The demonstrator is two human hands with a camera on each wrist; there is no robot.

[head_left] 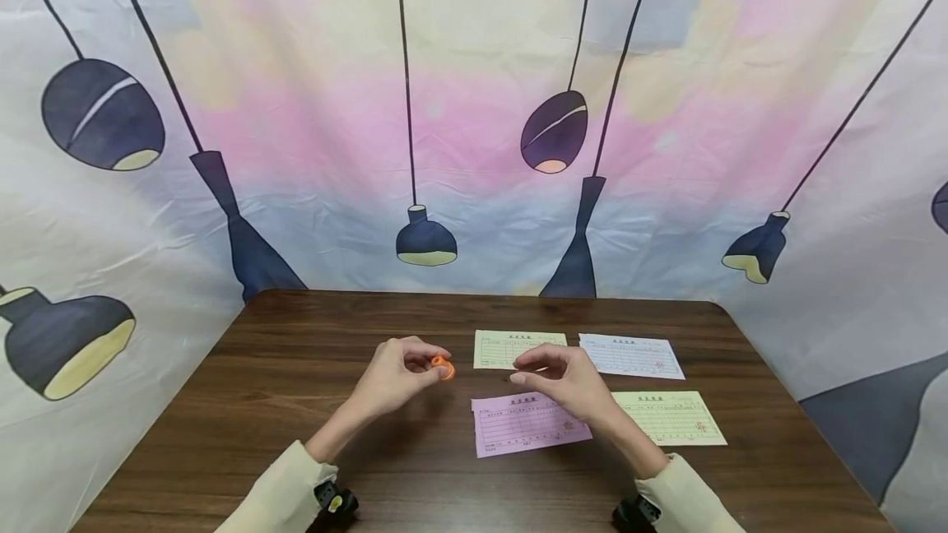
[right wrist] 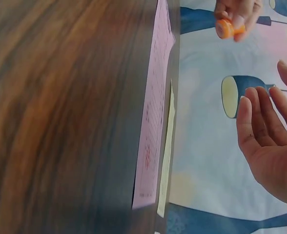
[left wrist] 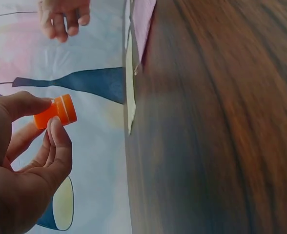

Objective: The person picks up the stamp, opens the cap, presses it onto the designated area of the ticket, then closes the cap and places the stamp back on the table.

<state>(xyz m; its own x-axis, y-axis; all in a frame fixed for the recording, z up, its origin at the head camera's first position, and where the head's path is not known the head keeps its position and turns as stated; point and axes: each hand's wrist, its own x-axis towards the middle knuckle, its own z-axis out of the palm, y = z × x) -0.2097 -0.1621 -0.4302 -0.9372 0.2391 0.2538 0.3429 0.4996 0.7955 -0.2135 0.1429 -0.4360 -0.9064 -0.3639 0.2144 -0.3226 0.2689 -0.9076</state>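
Between thumb and fingertips, my left hand (head_left: 392, 374) pinches a small orange stamp (head_left: 443, 367), holding it above the table left of the slips. The left wrist view shows the stamp (left wrist: 55, 112) as a short cylinder with a thin pale line near one end. My right hand (head_left: 569, 385) hovers over the pink slip (head_left: 518, 428) with nothing in it. Its fingers (right wrist: 261, 117) are loosely bent and the thumb stands apart. A pale yellow slip (head_left: 494, 349) lies just beyond, its right part covered by this hand.
A white slip (head_left: 633, 354) lies at the back right, and another yellow slip (head_left: 677, 418) in front of it, partly behind my right wrist. Red marks show on several printed slips. The brown wooden table (head_left: 244, 418) ends at a lamp-patterned cloth (head_left: 489, 229).
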